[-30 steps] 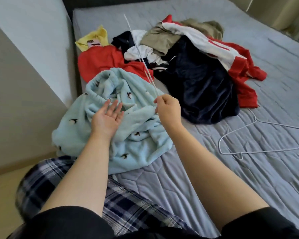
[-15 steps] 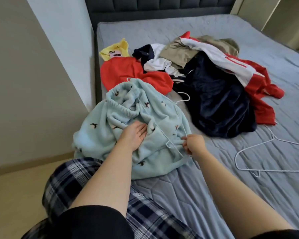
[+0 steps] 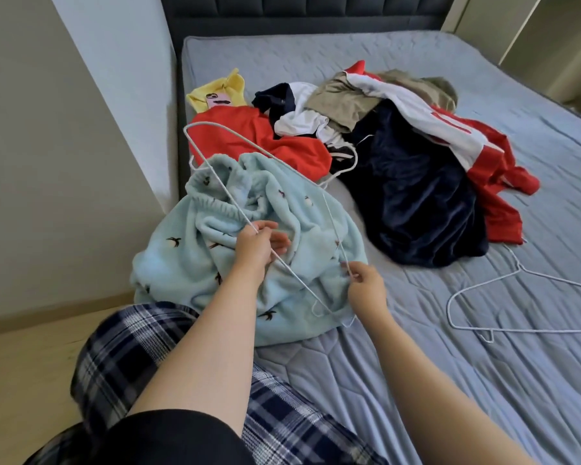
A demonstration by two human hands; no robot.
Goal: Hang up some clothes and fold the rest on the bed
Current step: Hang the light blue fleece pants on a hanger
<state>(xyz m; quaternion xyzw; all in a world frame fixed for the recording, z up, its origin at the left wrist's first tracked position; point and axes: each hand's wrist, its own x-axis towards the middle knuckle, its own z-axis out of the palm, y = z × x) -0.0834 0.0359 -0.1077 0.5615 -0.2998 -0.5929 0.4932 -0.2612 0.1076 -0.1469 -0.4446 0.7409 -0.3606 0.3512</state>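
A white wire hanger (image 3: 215, 176) lies flat over the light blue fleece garment (image 3: 188, 263) at the bed's near left edge. My left hand (image 3: 259, 243) holds its long bar near the middle. My right hand (image 3: 363, 283) pinches the wire near its lower corner. Behind the fleece lie a red garment (image 3: 249, 139), a yellow one (image 3: 228, 85), a navy velvet piece (image 3: 416, 196) and a red and white jacket (image 3: 450, 135).
A second white wire hanger (image 3: 467, 297) lies on the grey quilted mattress (image 3: 483, 380) to the right. A pink phone (image 3: 218, 101) rests on the yellow garment. A wall stands on the left and a dark headboard (image 3: 299, 11) at the far end. My plaid trouser leg (image 3: 131, 357) is near.
The hanger came down from upright in my right hand to flat on the blue fleece. My left hand moved from the fleece onto the hanger's bar. The camera tilted up.
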